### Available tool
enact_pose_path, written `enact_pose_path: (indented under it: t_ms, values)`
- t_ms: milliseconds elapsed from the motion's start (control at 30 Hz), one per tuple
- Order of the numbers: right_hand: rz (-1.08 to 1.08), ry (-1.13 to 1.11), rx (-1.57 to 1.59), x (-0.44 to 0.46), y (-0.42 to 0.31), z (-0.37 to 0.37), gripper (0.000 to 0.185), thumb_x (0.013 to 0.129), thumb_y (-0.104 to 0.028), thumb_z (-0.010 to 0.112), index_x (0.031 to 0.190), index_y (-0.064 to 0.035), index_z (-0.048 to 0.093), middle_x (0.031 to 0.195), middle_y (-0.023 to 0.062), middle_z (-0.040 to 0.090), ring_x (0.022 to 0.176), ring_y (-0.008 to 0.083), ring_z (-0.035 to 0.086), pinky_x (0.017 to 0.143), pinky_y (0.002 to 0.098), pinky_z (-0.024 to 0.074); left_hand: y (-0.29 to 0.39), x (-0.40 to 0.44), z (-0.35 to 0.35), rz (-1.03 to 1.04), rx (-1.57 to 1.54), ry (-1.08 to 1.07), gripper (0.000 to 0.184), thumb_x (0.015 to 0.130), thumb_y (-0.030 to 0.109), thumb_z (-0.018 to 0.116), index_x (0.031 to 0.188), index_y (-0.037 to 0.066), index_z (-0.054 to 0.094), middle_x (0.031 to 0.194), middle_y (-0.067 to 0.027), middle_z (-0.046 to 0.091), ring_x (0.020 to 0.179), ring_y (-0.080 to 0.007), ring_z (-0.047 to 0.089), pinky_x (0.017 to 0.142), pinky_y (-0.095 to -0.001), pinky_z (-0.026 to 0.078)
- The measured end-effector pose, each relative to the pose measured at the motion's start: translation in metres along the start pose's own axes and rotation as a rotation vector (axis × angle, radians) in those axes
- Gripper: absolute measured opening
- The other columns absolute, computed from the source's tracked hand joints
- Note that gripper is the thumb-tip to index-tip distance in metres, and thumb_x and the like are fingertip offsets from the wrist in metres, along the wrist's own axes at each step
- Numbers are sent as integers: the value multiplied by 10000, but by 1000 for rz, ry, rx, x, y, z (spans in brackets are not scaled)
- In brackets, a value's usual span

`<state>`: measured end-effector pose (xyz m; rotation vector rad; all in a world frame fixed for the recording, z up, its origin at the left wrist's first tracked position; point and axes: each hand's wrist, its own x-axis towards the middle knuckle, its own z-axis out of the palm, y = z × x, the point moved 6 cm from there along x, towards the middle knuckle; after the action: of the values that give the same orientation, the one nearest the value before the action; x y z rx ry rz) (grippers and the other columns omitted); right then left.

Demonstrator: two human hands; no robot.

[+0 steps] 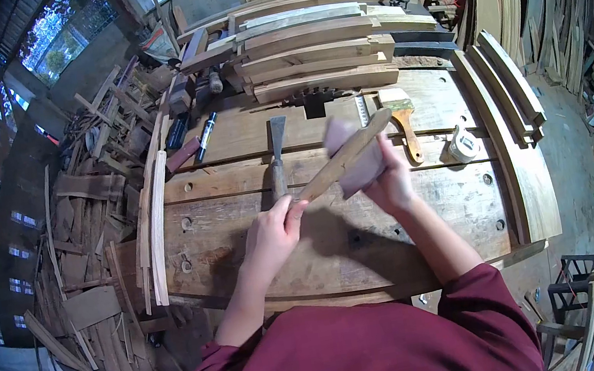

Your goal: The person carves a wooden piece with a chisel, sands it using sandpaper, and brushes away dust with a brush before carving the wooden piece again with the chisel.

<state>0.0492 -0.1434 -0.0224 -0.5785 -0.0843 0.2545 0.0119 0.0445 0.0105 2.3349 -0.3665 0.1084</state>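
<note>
My left hand (pixel 271 234) is closed around the near end of a slim wooden piece (pixel 345 157), which slants up to the right above the workbench (pixel 245 247). My right hand (pixel 391 181) grips a pinkish-brown sheet that looks like sandpaper (pixel 360 178). That sheet is folded about the wooden piece and partly blurred. Just beyond my left hand lies a chisel (pixel 278 165), its flat blade pointing away. To the right of the sheet rests a paintbrush (pixel 407 130) with a wooden handle. A white tape measure (pixel 464 145) sits farther right.
Several planks (pixel 316 56) are stacked across the back of the bench. Long boards (pixel 491 149) line its right side, and strips (pixel 161 229) its left. A marker (pixel 207 137) lies at the left beside a brownish roll (pixel 183 155). Scrap wood (pixel 96 307) covers the floor at left.
</note>
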Motion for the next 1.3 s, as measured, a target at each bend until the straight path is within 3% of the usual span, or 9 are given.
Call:
enact_pose_path:
  t_ms: [100,333,467,600,767,967,1067,1167,1300]
  values:
    - [174,255,-42,-11,49,-1,559,941,-472,388,1302,-47,416,1311,99,474,1198,249,455,1021,443,343,6,5,7,106,81,45,380,934,355,499,776,9,518,554,-227,503,564,-431,542,464,-468,394]
    - [2,44,9,1,-5,-1,546,954,-464,358,1289,-37,419,1252,137,519,1152,263,509,981,433,395,-11,-2,2,-30,-44,-32,370,935,350,498,802,5,523,607,-231,528,597,-418,560,482,-460,397]
    - [156,288,-46,-11,37,-4,468,950,-393,388,1297,-81,418,1314,95,469,1218,253,440,999,442,367,0,4,10,65,-21,-8,330,936,304,504,802,3,526,615,-236,528,594,-414,562,484,-461,387]
    - [-31,-42,64,-1,-20,-1,546,950,-455,388,1291,-29,414,1269,150,502,1171,273,494,1011,439,370,-4,-4,-2,-6,-37,-18,330,936,322,502,838,13,569,604,-239,518,593,-418,561,491,-464,393]
    - [61,256,-102,-6,29,-9,480,957,-408,366,1321,-97,400,1300,83,466,1223,252,425,1013,430,339,-6,0,9,20,-8,-49,354,934,358,498,877,20,589,627,-234,541,602,-412,570,490,-449,412]
    - [0,-54,57,-1,-11,4,526,960,-443,368,1300,-45,409,1272,131,499,1170,270,488,1013,429,365,1,-4,-2,13,-26,-17,357,936,351,492,835,17,568,618,-233,533,607,-415,565,494,-464,407]
    - [-62,-1,107,-2,-13,0,506,963,-443,353,1280,-56,428,1274,134,497,1162,277,491,1010,431,367,-2,-3,-3,-6,-28,-10,357,935,336,497,787,13,535,608,-236,520,613,-424,552,493,-471,399]
    - [173,249,-44,-12,40,2,495,954,-413,350,1319,-82,396,1277,78,490,1206,253,443,1025,448,325,3,4,6,90,15,-25,328,929,323,511,808,20,540,609,-234,520,610,-420,551,490,-458,403]
    - [120,148,-54,-5,18,3,566,958,-479,318,1328,-56,386,1334,121,451,1234,275,427,1046,456,307,-2,2,-1,32,-20,-52,326,927,313,519,792,16,530,611,-231,519,602,-420,546,482,-455,393]
